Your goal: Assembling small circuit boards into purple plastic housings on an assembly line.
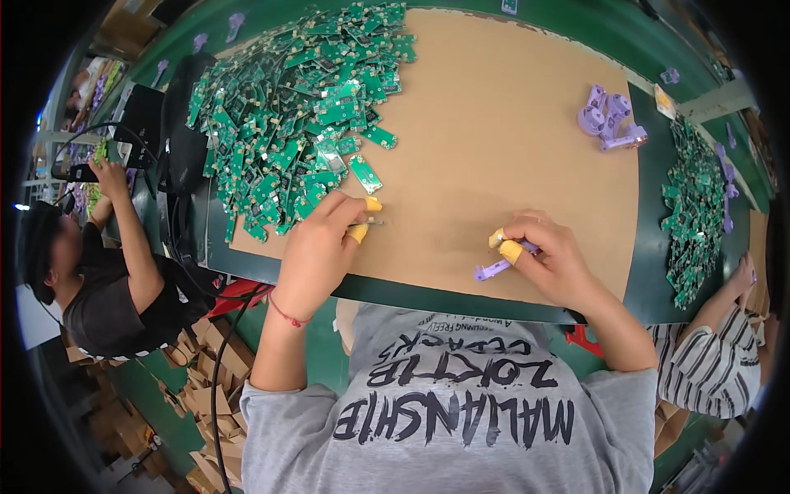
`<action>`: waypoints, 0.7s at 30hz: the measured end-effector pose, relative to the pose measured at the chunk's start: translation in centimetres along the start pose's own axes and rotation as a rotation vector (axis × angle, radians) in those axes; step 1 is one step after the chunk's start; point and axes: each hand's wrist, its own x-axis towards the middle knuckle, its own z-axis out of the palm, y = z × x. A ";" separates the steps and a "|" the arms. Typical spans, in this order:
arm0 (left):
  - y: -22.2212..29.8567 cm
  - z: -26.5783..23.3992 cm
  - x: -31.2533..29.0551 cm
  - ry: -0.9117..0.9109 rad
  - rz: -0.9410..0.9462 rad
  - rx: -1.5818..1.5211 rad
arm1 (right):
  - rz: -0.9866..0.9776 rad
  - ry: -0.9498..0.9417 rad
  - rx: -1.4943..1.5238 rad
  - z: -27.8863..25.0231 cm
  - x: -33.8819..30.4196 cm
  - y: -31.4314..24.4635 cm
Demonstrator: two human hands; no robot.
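My left hand (323,240) pinches a small, thin greyish piece (375,221) between thumb and finger, both wearing yellow finger cots. That piece is seen nearly edge-on, and its exact kind does not show. Just beyond these fingertips lies a single green circuit board (364,174), at the edge of a large heap of circuit boards (288,123). In my right hand (550,257), also with yellow finger cots, is a purple plastic part (494,269). Its slim arm points left, while the fingers hide the rest. Both hands are low over the brown cardboard sheet (494,123), well apart.
Several purple plastic parts (611,119) lie together on the sheet's far right. More circuit boards (694,214) cover the green table beyond its right edge. A co-worker (107,263) works at left; another person's striped clothing (714,362) shows at right. Flattened cardboard (216,379) litters the floor.
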 end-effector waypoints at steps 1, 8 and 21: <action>0.3 0.1 0.1 0.011 -0.020 -0.209 | -0.019 0.010 -0.018 0.0 -0.1 0.1; 2.7 2.8 1.5 0.111 0.142 -1.061 | 0.059 0.043 0.082 0.1 0.2 -1.8; 6.8 4.3 3.3 -0.051 0.160 -1.296 | 0.134 0.202 0.253 0.2 0.1 -3.3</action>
